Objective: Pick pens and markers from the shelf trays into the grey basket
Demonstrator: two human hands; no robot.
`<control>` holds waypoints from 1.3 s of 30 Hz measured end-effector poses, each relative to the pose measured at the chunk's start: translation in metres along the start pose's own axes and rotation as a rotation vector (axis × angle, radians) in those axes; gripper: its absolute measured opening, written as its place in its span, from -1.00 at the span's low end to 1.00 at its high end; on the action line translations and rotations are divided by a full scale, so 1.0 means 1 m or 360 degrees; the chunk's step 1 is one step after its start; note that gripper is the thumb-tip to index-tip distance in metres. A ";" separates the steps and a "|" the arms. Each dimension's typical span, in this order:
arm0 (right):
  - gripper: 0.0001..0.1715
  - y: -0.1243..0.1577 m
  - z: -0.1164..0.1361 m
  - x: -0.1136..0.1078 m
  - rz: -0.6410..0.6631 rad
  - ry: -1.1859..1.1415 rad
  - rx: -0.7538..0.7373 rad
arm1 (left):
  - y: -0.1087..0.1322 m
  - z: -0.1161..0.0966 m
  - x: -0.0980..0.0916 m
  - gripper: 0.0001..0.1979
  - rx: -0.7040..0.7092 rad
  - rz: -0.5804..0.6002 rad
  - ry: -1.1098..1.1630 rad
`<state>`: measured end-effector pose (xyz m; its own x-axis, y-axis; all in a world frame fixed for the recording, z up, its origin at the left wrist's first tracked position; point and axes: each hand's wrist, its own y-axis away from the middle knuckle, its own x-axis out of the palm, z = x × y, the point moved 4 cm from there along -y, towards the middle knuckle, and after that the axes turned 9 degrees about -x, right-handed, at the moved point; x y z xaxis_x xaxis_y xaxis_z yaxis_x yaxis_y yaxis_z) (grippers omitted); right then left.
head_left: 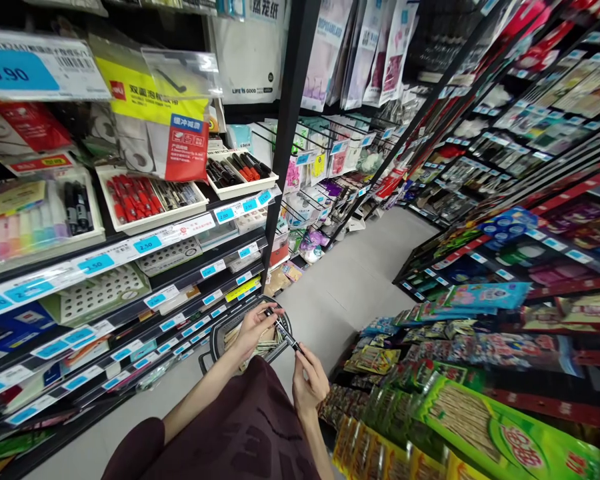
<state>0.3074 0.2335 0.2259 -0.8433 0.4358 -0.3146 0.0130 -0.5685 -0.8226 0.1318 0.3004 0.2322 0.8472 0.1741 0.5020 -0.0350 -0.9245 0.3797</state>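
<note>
1 camera, worn on the head, looks forward and steeply down a shop aisle. The floor [350,280] runs away up the middle; shelves [130,267] lean in wide on both sides. Nearest, low in the centre, sit the left hand [253,328] and right hand [307,381], a pen [285,331] between them.

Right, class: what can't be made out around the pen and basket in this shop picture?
Head view only.
1. Pen: both ends covered by the left hand and right hand; any print too small.
2. Basket: contents mostly hidden by the left hand and dark clothing.
3. Low shelf tags: blurred, unreadable.
4. Green pack: cut off by the bottom edge.
</note>
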 end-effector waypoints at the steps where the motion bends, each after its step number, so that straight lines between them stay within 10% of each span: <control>1: -0.62 0.000 0.000 0.000 -0.0005 -0.0003 0.0014 | 0.000 -0.001 0.000 -0.59 0.0005 -0.0002 -0.0003; 22: -0.84 0.008 -0.009 0.004 0.0021 0.0124 0.0461 | -0.008 0.001 -0.001 -0.56 0.0032 0.0008 -0.0097; 39: -0.54 0.001 -0.007 0.010 0.0231 -0.0031 0.0705 | -0.006 0.001 -0.004 -0.57 0.0044 -0.0012 -0.0083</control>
<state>0.3025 0.2421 0.2190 -0.8598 0.3190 -0.3988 -0.0955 -0.8676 -0.4880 0.1297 0.3052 0.2271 0.8737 0.1639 0.4580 -0.0146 -0.9323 0.3615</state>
